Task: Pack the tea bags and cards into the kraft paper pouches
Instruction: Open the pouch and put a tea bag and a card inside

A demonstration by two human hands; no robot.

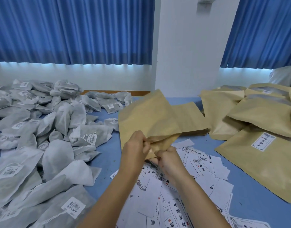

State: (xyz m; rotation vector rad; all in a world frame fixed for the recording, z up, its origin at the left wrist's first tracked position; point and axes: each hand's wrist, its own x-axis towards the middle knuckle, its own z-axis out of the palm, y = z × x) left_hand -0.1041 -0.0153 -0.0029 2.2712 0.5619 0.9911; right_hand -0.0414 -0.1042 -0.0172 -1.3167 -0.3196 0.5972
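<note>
Blue curtains [67, 30] are hung across the back, split by a white pillar [187, 55] at 12 o'clock, with a blue table [106, 145] laid out below.

Dead centre, one kraft pouch [146, 116] is held up off the table with its mouth end towards the camera. The mouth is pinched from both sides. The left hand [134, 148] has its fingers [142, 139] curled tight on the left lip, and the right hand [167, 159] has its fingers [161, 153] curled on the right lip. The two hands are set just beside each other. How far the mouth is parted can't really be told.

Roomwise, a strip of bare table is left at 9 o'clock from the hands, between the tea bags [42, 129] and the cards [174, 203]. More bare table is seen at 4 o'clock. A wooden edge is visible along the far side at 11 o'clock.

The tea bags are heaped from 8 to 11 o'clock. They are soft, crumpled, grey-white fabric sachets with strings and barcode tags. The cards are scattered under the forearms at 6 o'clock as flat white paper rectangles printed with black characters and small red seals. A flat stack of empty pouches [190, 119] lies right behind the held one. Filled pouches [256, 112] are piled at 2 o'clock, matte tan and wrinkled, and one labelled pouch [263, 162] lies at 3 o'clock.
</note>
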